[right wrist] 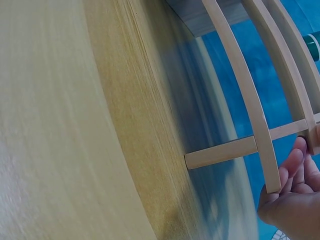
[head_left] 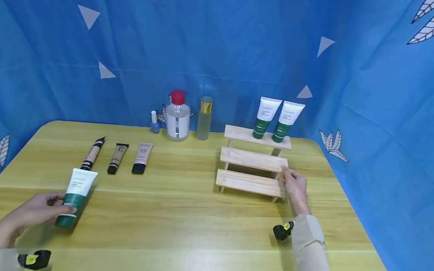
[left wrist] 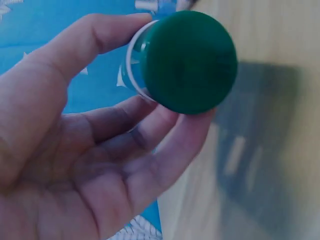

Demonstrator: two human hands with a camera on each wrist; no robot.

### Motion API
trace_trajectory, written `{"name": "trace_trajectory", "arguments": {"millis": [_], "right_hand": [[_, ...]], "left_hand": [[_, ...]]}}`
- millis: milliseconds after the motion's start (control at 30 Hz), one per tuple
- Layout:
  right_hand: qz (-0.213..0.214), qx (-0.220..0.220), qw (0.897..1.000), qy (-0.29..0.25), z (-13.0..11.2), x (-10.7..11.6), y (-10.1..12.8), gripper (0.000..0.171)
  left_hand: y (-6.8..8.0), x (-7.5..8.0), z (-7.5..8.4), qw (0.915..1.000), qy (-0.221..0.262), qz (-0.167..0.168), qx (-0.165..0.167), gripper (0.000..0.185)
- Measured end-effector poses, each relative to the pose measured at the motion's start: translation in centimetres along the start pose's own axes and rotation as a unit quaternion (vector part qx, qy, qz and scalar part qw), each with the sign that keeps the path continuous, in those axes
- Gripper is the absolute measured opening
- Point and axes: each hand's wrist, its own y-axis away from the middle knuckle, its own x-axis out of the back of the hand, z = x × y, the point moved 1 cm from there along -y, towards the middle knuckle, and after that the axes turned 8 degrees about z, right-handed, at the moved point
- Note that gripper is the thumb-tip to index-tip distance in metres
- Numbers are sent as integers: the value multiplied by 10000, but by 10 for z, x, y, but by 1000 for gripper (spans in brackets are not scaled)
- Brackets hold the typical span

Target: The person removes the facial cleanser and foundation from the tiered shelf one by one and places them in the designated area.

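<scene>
On the left side my left hand [head_left: 27,216] holds a squeeze tube [head_left: 77,190], white above and green below, gripping it near its cap end. Seen from below in the left wrist view, the round green cap [left wrist: 190,62] sits between thumb and fingers, its shadow falling on the table. My right hand [head_left: 295,189] pinches the right end of the middle step of a three-step wooden display stand [head_left: 253,158]. In the right wrist view, the fingers [right wrist: 299,150] curl at that step's end. Two matching tubes [head_left: 265,118] stand cap down on the top step, toward its right.
Three small cosmetic tubes, a striped one [head_left: 93,153], a tan one [head_left: 117,159] and a pink one [head_left: 142,157], lie at the back left. Behind stand a nail polish bottle [head_left: 154,125], a red-capped bottle [head_left: 178,119] and a gold-collared bottle [head_left: 204,122]. Blue cloth [head_left: 229,41] surrounds the table.
</scene>
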Motion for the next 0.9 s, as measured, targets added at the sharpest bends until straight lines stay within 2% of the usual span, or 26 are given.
{"name": "trace_trajectory", "arguments": {"millis": [167,367,600,900], "right_hand": [[64,-21,10000,-20,-1,0,0,49],[91,-63,9999,-37,-1,-1,0,47],[153,-21,9998,-118,-1,-2,0,49],[223,-118,9996,-131,-2,-2,1,50]], "left_hand": [[-4,0,-19,9994,-156,2,305,88],[-5,0,-27,9986,-187,70,491,89],[-3,1,-26,9988,-68,65,474,88],[2,2,-36,9992,58,74,387,91]]}}
